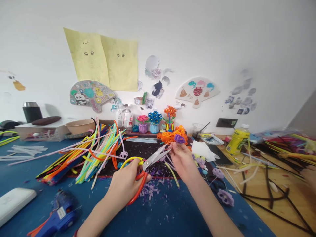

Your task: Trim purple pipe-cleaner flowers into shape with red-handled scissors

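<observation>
Left hand's curled round the scissors, 2 blades parted, long axis slanting up-right toward the right hand, pinched closed on a purple flower.

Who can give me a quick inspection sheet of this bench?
Surface: blue tabletop, purple trimmings scattered near the middle; wooden top on the right.
Job's things: scissors, blades parted, tips at the right fingertips; small purple flower there too; loose lilac flower beside the right forearm.
Clutter: bundled fuzzy stems, blue glue gun, yellow bottle.
Hands: left hand grips the scissors' handles; right hand pinches the purple flower or its stem, can't tell which.
Cables: nothing seen.
Surroundings: white wall with yellow drawings; blurred hand at the right edge.
</observation>
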Demonstrator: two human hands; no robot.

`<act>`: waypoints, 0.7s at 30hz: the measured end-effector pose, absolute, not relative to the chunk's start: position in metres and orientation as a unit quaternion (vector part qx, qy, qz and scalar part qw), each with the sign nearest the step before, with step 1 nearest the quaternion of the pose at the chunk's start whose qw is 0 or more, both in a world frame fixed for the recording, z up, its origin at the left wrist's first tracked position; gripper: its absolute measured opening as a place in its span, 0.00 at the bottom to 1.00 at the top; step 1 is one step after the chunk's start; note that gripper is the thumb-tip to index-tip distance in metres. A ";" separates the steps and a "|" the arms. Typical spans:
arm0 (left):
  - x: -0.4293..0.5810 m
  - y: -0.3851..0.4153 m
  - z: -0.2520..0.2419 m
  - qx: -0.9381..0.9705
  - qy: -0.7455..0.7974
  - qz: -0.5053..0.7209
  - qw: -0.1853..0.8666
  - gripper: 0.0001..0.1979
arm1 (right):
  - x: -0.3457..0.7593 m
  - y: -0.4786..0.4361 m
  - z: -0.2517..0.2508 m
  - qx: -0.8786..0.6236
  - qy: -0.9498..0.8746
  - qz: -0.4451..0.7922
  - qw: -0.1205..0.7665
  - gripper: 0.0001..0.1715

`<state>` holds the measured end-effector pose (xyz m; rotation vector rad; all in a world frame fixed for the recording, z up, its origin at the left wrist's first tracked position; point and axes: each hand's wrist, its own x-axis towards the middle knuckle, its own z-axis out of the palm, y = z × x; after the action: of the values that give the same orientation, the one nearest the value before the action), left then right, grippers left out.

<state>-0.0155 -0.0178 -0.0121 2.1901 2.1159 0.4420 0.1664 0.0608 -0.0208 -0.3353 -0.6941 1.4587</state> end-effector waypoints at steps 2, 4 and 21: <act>-0.015 -0.018 -0.012 0.706 0.694 0.141 0.027 0.11 | 0.167 0.061 -0.021 -0.153 -0.319 0.642 0.680 0.09; -0.016 -0.017 -0.013 0.708 0.694 0.131 0.016 0.11 | 0.167 0.061 -0.021 -0.157 -0.327 0.638 0.679 0.09; -0.022 -0.014 -0.019 0.738 0.665 0.109 0.002 0.14 | 0.166 0.058 -0.017 -0.146 -0.314 0.643 0.683 0.11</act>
<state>-0.0224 -0.0142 -0.0191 2.3164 2.0873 0.3421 0.1661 0.0584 -0.0166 -0.3274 -0.7032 1.4417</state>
